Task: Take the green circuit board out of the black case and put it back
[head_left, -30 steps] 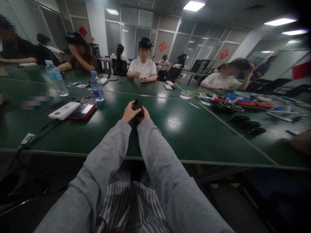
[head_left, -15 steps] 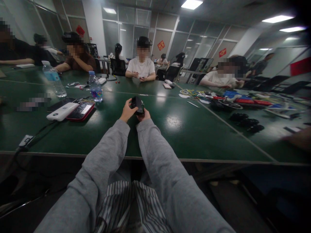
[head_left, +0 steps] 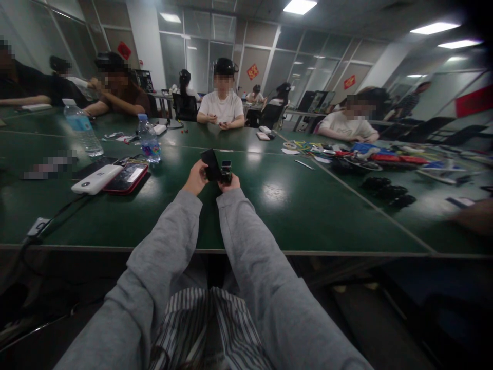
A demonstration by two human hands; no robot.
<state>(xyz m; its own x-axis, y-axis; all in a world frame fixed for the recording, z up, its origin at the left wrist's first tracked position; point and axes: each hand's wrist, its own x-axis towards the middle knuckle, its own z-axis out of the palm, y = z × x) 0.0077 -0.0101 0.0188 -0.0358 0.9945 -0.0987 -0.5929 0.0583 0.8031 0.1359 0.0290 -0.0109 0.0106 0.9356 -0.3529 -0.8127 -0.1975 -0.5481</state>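
Observation:
Over the green table (head_left: 246, 226), my left hand (head_left: 195, 179) is closed on a flat black panel (head_left: 210, 165), which stands tilted with its broad face showing. Just to the right of it, my right hand (head_left: 231, 184) grips a small electronic device (head_left: 226, 170) with a little screen at its top and what looks like a greenish board below. The panel's lower right edge is close to the device; whether they touch I cannot tell. The fingers of my right hand are partly hidden behind the device.
To the left lie a white power bank (head_left: 97, 180), a red-edged phone-like device (head_left: 126, 179) and two water bottles, the nearer one (head_left: 149, 141) with a blue cap. Coloured parts (head_left: 379, 156) and black objects (head_left: 389, 191) lie at the right. A person (head_left: 221, 105) sits opposite.
My left hand has moved left with the black panel, away from the device. The device's screen and board now show more fully in my right hand.

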